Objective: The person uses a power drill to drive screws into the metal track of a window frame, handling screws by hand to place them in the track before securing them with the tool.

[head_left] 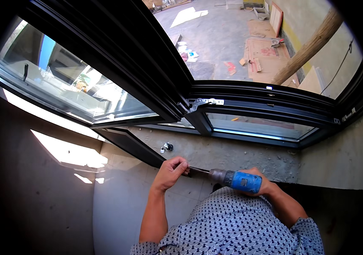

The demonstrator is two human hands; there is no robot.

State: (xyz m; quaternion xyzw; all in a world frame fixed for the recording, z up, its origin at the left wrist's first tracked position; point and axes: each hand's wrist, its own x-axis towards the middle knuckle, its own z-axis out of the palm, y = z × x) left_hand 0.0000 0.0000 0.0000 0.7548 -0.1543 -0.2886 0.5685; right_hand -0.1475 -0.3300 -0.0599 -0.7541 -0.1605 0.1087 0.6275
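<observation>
My right hand (258, 178) is wrapped round a blue cordless drill (245, 182), mostly hidden behind its body. The drill lies level, its grey chuck (218, 175) and long thin bit (200, 169) pointing left. At the bit's tip my left hand (172, 172) is closed, thumb against the curled fingers; what it pinches is too small or hidden to tell. A dark narrow frame (132, 146) slants down from the open window sash (126, 85) and passes behind that hand, its end close to the bit.
A metal hinge arm (207, 102) joins the sash to the black window frame (266, 91). Small metal and black parts (167, 147) lie on the dusty concrete sill (232, 155). Beyond the opening, a wooden pole (311, 44) leans, and boards and debris (262, 55) lie on the floor.
</observation>
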